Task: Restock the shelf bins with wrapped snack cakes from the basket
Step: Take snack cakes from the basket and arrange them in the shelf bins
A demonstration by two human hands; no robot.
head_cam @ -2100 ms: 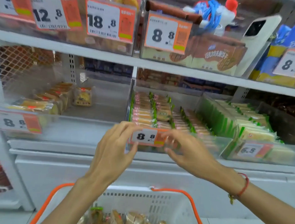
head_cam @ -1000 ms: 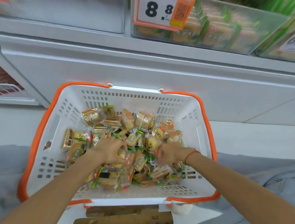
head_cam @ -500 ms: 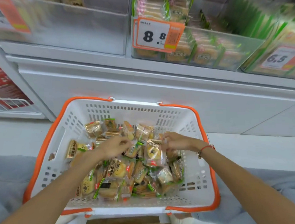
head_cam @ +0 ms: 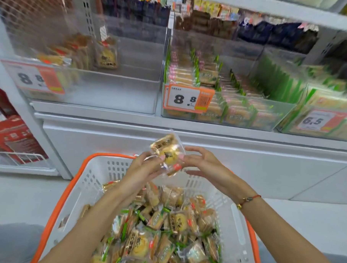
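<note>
My left hand (head_cam: 145, 168) pinches 1 wrapped snack cake (head_cam: 166, 154); my right hand (head_cam: 204, 168), fingers spread, seems to touch its edge. The slick wrapper could slip back into the basket (head_cam: 238, 223).

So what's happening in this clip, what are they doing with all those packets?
A person is restocking a shop shelf. The left hand pinches one wrapped snack cake, lifted above the white and orange basket that holds many more. The right hand touches the packet's edge with fingers spread. The clear bin on the left is mostly bare; the middle bin looks well filled.
</note>
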